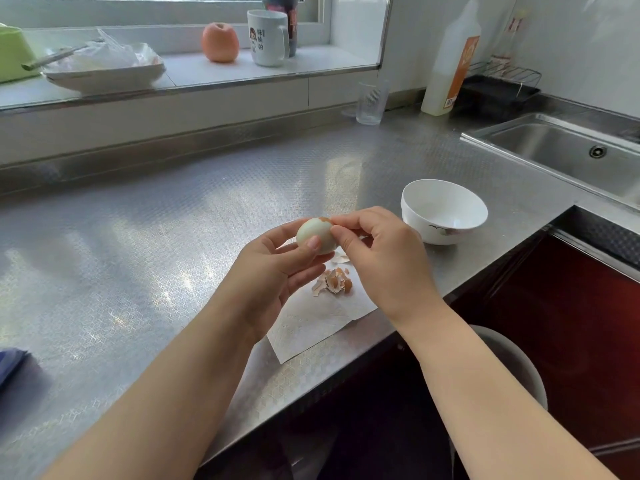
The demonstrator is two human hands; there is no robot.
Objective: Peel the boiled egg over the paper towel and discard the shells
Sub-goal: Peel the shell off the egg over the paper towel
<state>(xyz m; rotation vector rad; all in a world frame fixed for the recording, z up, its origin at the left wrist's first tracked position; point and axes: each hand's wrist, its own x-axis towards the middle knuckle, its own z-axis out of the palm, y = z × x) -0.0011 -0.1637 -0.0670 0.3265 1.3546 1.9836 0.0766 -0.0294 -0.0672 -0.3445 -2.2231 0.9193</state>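
Left hand [277, 268] cradles the egg [317, 235] w/ thumb curled over it, above the paper towel [311, 323]; right hand [377, 258] pinches the last brown shell bit [325, 220] at the egg's top. Nearly all white shows, so almost done. Best approach, imo: lift the flake w/ a nail edge, peel shallow, don't gouge the white. Keep it over the towel so bits land by the shell pile [334, 282].

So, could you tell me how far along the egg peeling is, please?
Mostly done: the egg shows bare white nearly all over, and a pile of shells lies on the paper towel. In hand: the left hand holds the egg while the right hand pinches a last brown shell piece at its top. Left: removing that piece and discarding the shells.
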